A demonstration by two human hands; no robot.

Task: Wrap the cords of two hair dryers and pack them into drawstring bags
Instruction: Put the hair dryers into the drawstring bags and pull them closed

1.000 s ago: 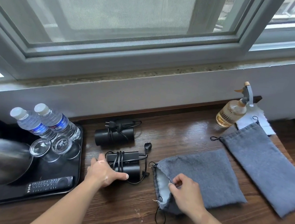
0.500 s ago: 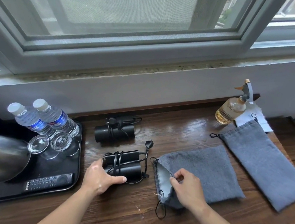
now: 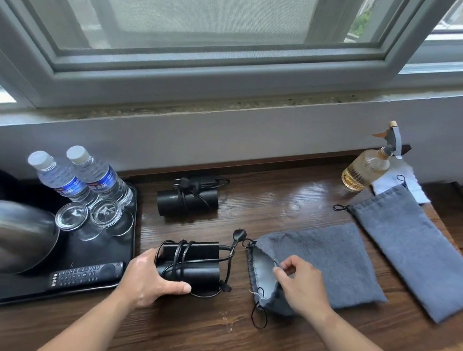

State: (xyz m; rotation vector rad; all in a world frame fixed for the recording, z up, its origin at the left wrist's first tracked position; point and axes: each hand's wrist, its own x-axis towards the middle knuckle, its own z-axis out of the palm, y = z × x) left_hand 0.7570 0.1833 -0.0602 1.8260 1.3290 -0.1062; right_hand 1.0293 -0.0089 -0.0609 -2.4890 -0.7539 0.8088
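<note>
Two black hair dryers lie on the wooden table, each with its cord wound round it. My left hand (image 3: 149, 278) grips the left end of the near hair dryer (image 3: 194, 266), whose plug sticks out towards the bag. The far hair dryer (image 3: 188, 200) lies alone by the wall. My right hand (image 3: 302, 290) pinches the upper rim of the near grey drawstring bag (image 3: 327, 261) and holds its mouth open, facing the near dryer. A second grey drawstring bag (image 3: 417, 254) lies flat to the right.
A black tray (image 3: 23, 293) on the left holds a steel kettle (image 3: 1, 233), two water bottles (image 3: 80, 178), two upturned glasses (image 3: 87, 215) and a remote (image 3: 83, 272). An amber spray bottle (image 3: 368, 169) stands at the back right. The wall and window sill run behind the table.
My left hand has stayed on the near hair dryer. My right hand has lifted the bag's rim a little, so the mouth gapes wider.
</note>
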